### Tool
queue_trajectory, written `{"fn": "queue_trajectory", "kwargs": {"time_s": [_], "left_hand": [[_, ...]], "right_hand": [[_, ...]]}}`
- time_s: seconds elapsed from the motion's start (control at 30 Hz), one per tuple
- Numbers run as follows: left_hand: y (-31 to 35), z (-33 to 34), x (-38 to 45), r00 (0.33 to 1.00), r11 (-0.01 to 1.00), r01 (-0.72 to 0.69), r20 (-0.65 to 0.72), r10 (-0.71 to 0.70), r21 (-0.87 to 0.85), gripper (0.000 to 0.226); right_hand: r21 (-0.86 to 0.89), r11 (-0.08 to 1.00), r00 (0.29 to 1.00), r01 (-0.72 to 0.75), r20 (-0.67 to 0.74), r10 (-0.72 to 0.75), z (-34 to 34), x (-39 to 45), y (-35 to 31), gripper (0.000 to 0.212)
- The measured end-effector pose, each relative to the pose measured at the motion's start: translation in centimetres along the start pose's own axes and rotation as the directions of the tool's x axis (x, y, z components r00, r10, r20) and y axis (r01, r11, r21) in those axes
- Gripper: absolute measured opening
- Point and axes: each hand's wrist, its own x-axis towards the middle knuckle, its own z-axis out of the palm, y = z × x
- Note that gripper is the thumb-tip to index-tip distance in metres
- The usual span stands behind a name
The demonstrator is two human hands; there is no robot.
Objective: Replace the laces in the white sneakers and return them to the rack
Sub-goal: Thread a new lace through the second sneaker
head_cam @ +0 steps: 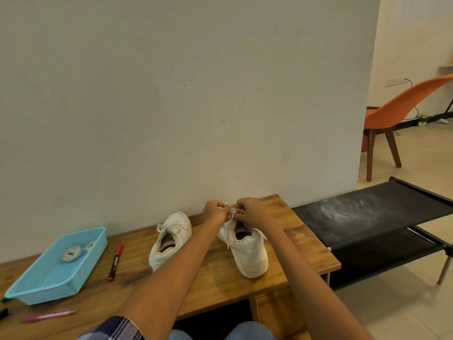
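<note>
Two white sneakers stand on the wooden table [215, 288] with their heels toward me. The left sneaker [170, 239] has a tied lace. Over the tongue of the right sneaker [247, 249] both my hands meet. My left hand [215, 212] and my right hand [248, 211] each pinch the white lace [232, 213] between curled fingers. A loose lace end hangs down the right sneaker's left side. The toe of that shoe is hidden behind my hands.
A light blue plastic basket [49, 278] at the table's left holds two coiled laces. A red and black marker [115, 262] lies beside it, a pink pen [49, 316] near the front edge. A black fabric shoe rack [367, 227] stands right of the table; an orange chair [397, 111] beyond.
</note>
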Motion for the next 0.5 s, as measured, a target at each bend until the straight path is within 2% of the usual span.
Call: {"fn": "queue_trajectory", "kwargs": {"time_s": [0.07, 0.13, 0.2, 0.23, 0.3, 0.4, 0.5], "left_hand": [[0.2, -0.2, -0.1, 0.996, 0.995, 0.078, 0.040, -0.076, -0.058, 0.029], [0.1, -0.2, 0.1, 0.987, 0.981, 0.158, 0.062, -0.151, -0.111, 0.031], [0.1, -0.1, 0.0, 0.970, 0.960, 0.238, 0.078, -0.229, -0.146, 0.016], [0.1, 0.0, -0.1, 0.964, 0.950, 0.263, 0.079, -0.253, -0.170, 0.006], [-0.3, 0.1, 0.0, 0.949, 0.916, 0.314, 0.121, -0.293, -0.249, 0.013], [-0.9, 0.0, -0.1, 0.935, 0.888, 0.354, 0.140, -0.326, -0.295, 0.013], [-1.6, -0.1, -0.2, 0.922, 0.864, 0.386, 0.100, -0.375, -0.322, 0.021]], "right_hand": [[0.024, 0.999, 0.997, 0.027, -0.073, -0.026, 0.1, 0.0, 0.2, 0.017], [-0.006, 0.997, 0.991, 0.073, -0.109, -0.073, 0.0, 0.0, 0.3, 0.015], [-0.050, 0.994, 0.992, 0.093, -0.083, -0.097, -0.1, 0.0, 0.4, 0.012], [-0.014, 0.995, 0.991, 0.099, -0.086, -0.100, 0.0, -0.1, 0.5, 0.012], [0.127, 0.986, 0.983, 0.104, -0.161, -0.083, 0.2, -0.3, 0.5, 0.012], [0.345, 0.939, 0.945, 0.003, -0.307, 0.110, 0.0, -0.3, 1.1, 0.012], [0.582, 0.790, 0.878, -0.193, -0.257, 0.404, 0.5, -0.8, 2.5, 0.017]]}}
